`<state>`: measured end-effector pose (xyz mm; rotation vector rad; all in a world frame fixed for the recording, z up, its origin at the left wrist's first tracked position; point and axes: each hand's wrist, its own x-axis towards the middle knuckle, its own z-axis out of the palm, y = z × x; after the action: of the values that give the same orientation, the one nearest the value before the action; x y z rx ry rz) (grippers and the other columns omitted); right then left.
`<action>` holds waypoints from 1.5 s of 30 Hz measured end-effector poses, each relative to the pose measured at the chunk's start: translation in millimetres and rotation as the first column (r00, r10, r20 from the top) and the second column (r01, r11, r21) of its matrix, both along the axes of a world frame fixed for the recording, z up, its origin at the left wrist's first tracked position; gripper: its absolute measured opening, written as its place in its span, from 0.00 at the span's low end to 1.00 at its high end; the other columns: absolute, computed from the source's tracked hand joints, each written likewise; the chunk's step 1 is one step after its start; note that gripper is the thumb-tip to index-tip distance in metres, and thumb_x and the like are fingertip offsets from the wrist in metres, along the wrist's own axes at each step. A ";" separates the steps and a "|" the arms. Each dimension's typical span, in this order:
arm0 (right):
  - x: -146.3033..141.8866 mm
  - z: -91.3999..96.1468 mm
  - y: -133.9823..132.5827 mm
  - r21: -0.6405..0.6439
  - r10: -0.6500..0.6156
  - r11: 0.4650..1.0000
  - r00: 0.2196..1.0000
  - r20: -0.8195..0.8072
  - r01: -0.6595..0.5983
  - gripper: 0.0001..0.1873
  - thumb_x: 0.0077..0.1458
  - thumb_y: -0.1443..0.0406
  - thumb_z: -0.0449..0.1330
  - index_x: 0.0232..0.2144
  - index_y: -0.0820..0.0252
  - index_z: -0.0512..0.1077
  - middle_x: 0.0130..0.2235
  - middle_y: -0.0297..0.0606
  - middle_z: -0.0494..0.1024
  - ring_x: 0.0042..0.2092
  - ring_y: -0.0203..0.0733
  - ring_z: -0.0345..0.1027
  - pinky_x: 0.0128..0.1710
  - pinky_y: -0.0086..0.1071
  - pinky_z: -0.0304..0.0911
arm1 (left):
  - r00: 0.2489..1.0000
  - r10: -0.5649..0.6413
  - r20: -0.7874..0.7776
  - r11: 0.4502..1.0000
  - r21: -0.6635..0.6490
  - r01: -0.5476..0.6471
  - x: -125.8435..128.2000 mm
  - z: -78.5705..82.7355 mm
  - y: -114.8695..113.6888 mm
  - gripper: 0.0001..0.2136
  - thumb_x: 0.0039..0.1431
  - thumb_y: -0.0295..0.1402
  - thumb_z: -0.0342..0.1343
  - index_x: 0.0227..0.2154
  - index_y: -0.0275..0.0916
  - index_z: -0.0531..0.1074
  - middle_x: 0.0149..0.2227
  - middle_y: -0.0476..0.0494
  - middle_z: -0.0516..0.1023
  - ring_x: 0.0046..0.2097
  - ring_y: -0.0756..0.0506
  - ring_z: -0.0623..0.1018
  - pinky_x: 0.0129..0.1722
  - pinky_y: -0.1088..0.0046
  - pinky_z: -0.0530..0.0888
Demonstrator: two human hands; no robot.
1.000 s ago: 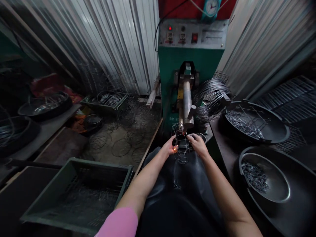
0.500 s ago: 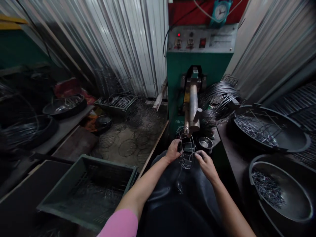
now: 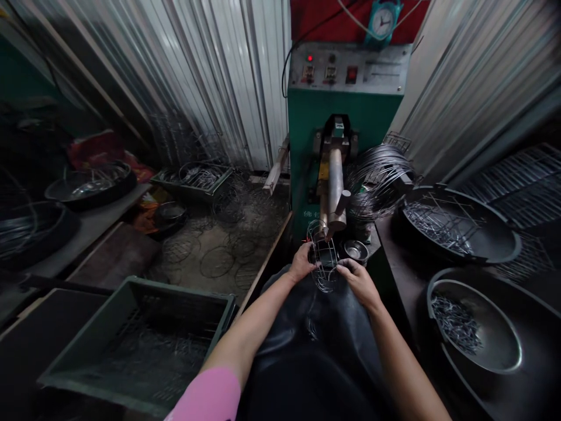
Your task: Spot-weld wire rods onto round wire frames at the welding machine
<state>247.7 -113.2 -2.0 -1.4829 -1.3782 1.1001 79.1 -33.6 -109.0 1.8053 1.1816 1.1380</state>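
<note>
A round wire basket frame (image 3: pixel 325 283) is held between my two hands, its upper part at the electrode tips of a green spot welding machine (image 3: pixel 346 108). My left hand (image 3: pixel 302 263) grips the frame's left side with thumb and fingers. On the right side, my right hand (image 3: pixel 356 280) pinches near the rim; whether it also holds a small wire piece is too small to make out. Small reddish sparks show at the left of the electrodes. A small metal bowl (image 3: pixel 356 250) stands just behind my right hand.
At right, a large dark pan (image 3: pixel 499 234) and a metal basin (image 3: pixel 499 356) hold short wire pieces. A wire coil (image 3: pixel 379 175) hangs beside the machine. A green plastic crate (image 3: pixel 131 383) sits at left. Wire rings (image 3: pixel 218 261) lie on the floor.
The view has shifted slightly to the right. Both hands keep hold of the wire frame at the electrodes, and small sparks now show there.
</note>
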 end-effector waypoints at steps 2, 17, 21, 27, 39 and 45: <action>0.2 -1.3 -1.2 0.008 -0.014 1.000 1.000 -0.005 0.014 0.14 0.46 0.54 0.58 0.26 0.58 0.69 0.26 0.33 0.70 0.30 0.38 0.62 0.32 0.31 0.58 | 0.998 -0.013 0.063 0.999 -0.045 0.016 -0.3 2.4 -1.0 0.29 0.38 0.30 0.65 0.47 0.38 0.62 0.46 0.41 0.68 0.49 0.43 0.70 0.49 0.60 0.69; -11.9 9.0 39.4 0.056 -0.102 0.993 0.989 -0.110 0.109 0.19 0.44 0.50 0.59 0.27 0.60 0.71 0.26 0.34 0.72 0.30 0.38 0.63 0.29 0.30 0.58 | 0.941 0.053 0.333 0.922 -0.378 0.081 5.2 15.5 2.7 0.32 0.28 0.29 0.70 0.42 0.37 0.65 0.39 0.45 0.70 0.42 0.46 0.72 0.39 0.67 0.74; -0.6 2.1 16.6 -0.029 -0.020 0.999 0.990 -0.140 0.016 0.19 0.43 0.51 0.62 0.31 0.60 0.71 0.28 0.34 0.73 0.30 0.37 0.63 0.31 0.30 0.59 | 0.944 0.089 0.318 0.923 -0.383 0.042 2.8 12.9 -2.7 0.32 0.27 0.31 0.70 0.41 0.37 0.66 0.38 0.47 0.71 0.39 0.47 0.72 0.40 0.68 0.72; 2.0 6.2 8.2 -0.033 -0.019 0.999 0.992 -0.122 0.015 0.17 0.43 0.52 0.61 0.26 0.59 0.70 0.26 0.33 0.71 0.28 0.37 0.63 0.30 0.30 0.60 | 0.968 0.094 0.232 0.948 -0.319 -0.016 5.8 18.1 -0.4 0.28 0.31 0.33 0.69 0.40 0.37 0.66 0.34 0.48 0.72 0.38 0.48 0.72 0.42 0.69 0.69; 14.7 -5.7 -12.4 -0.114 0.058 0.991 0.996 -0.068 -0.066 0.17 0.45 0.52 0.61 0.30 0.59 0.72 0.29 0.35 0.75 0.32 0.40 0.66 0.33 0.31 0.62 | 0.959 0.084 0.270 0.923 -0.384 0.027 -2.1 14.0 -9.5 0.33 0.29 0.36 0.70 0.42 0.35 0.65 0.33 0.47 0.71 0.36 0.48 0.71 0.40 0.69 0.69; 1.9 6.1 -7.1 -0.029 -0.035 0.999 0.992 -0.123 0.032 0.18 0.43 0.52 0.62 0.30 0.59 0.74 0.31 0.38 0.76 0.33 0.42 0.67 0.34 0.33 0.63 | 0.897 0.188 0.401 0.897 -0.443 0.010 1.6 17.4 -12.7 0.29 0.34 0.36 0.68 0.41 0.35 0.65 0.29 0.51 0.67 0.32 0.52 0.69 0.35 0.74 0.68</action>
<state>249.7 -120.3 4.0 -1.4278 -1.2534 1.1730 80.8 -46.2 -91.6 1.0918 1.1421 1.1426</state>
